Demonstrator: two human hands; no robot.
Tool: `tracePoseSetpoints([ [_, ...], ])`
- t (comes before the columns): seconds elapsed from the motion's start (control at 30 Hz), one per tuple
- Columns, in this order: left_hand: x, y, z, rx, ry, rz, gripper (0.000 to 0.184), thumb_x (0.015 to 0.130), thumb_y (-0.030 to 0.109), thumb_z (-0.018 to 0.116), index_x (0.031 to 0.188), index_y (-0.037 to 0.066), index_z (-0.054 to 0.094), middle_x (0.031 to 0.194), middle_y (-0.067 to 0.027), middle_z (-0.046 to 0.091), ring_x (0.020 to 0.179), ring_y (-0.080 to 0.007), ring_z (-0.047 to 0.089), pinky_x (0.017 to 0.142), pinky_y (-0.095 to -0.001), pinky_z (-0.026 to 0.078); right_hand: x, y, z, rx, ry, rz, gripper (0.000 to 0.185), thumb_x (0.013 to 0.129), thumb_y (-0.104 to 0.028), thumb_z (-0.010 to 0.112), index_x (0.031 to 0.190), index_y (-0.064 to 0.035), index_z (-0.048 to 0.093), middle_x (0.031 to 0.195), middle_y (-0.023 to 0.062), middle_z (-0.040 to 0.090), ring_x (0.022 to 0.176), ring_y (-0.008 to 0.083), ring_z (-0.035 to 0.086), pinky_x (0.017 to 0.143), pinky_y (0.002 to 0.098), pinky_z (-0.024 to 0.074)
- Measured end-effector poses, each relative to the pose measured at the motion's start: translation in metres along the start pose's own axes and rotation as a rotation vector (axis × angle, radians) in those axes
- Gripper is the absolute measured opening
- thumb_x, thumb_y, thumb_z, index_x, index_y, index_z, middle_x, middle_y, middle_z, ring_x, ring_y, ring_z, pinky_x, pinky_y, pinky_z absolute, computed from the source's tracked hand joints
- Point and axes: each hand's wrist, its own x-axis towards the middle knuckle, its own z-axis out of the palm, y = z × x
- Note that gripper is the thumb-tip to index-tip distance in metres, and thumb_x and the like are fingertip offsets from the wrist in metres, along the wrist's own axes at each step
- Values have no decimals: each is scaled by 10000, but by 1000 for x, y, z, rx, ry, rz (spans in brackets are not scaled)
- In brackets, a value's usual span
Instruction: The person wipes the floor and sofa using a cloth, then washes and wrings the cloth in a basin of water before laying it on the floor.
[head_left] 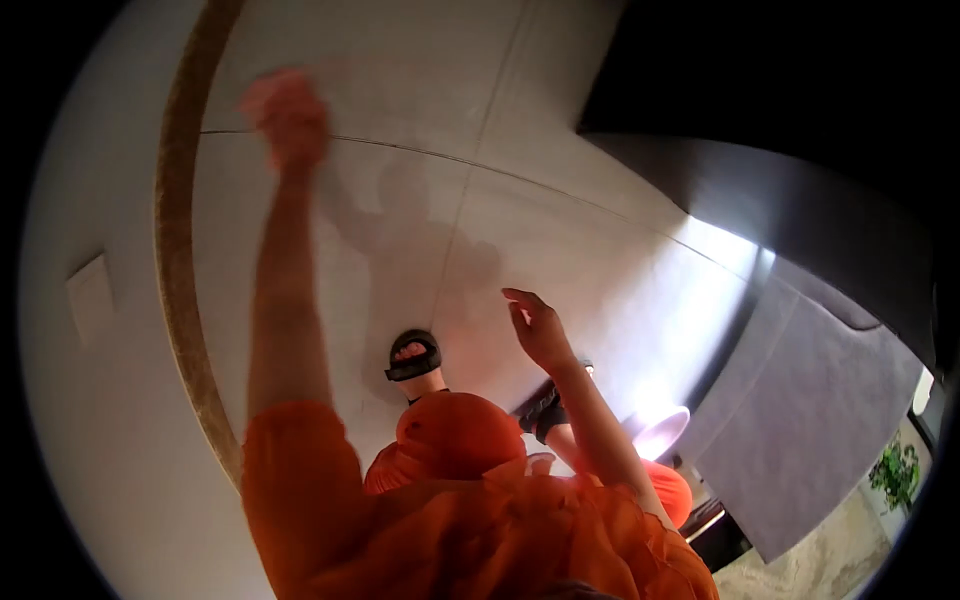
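My left hand [300, 132] reaches far out at the upper left, over the pale tiled floor [560, 250] and close to the brown skirting strip. It is smeared by motion. The fingers appear closed around a crumpled pink cloth [272, 98], whose edges are blurred. Nearer to me, my right hand [540, 328] hangs above the floor with its fingers stretched out and nothing in it. Whether the cloth touches the floor, I cannot tell.
A brown strip [178, 230] edges the wall at left, which carries a pale square plate [92, 297]. Dark furniture [760, 80] fills the upper right. Beside my right leg stand a pale round container [660, 432] and grey covered furniture [800, 400]. My black sandal [413, 357] rests on the floor.
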Motion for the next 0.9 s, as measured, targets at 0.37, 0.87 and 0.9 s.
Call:
tracePoseSetpoints([
  [0.37,-108,146,-52,856,-700,-178,681,963,430,222,1397,-93,170,1458,-315,132,1341,-509,76,1042,-635,59,-37,43,-26,-106,-63,-104,297,872,-83,518,1166,-68,554,1116,157,589,1006,308,581,851,367,476],
  [0.87,-265,477,-157,-979,-1159,-37,239,884,89,530,1104,51,613,1089,-91,625,969,-183,596,852,-297,465,-90,244,-204,-679,-225,-199,633,606,-101,701,1204,-258,566,1345,57,437,1119,317,475,961,380,405],
  [0.9,-258,480,-172,-878,-1162,-141,252,899,102,527,1135,54,600,1100,-76,626,952,-157,597,841,-282,469,-80,273,-215,-678,-125,-230,520,648,-96,656,1142,-249,608,1292,64,476,1085,308,491,944,372,417],
])
